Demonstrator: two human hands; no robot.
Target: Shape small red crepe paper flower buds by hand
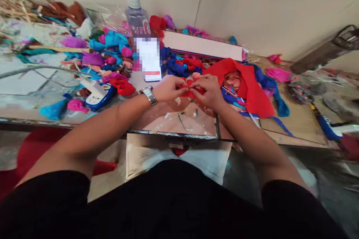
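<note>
My left hand (171, 89) and my right hand (209, 90) meet over the near middle of the table. Between their fingertips is a small piece of red cloth (189, 83), pinched from both sides. Its exact shape is partly hidden by the fingers. A metal watch (150, 96) circles my left wrist. Just right of my right hand, a long strip of red cloth (257, 95) is draped in a bend over other pieces. Blue cloth pieces (177, 68) lie bunched behind my hands.
A lit phone (148, 59) leans near a clear bottle (137, 18). On the left are a blue and white power socket (101, 95) and many coloured cloth bundles (94, 58). A pale flat strip (202, 44) lies along the wall. A blurred fan (346, 37) stands at right.
</note>
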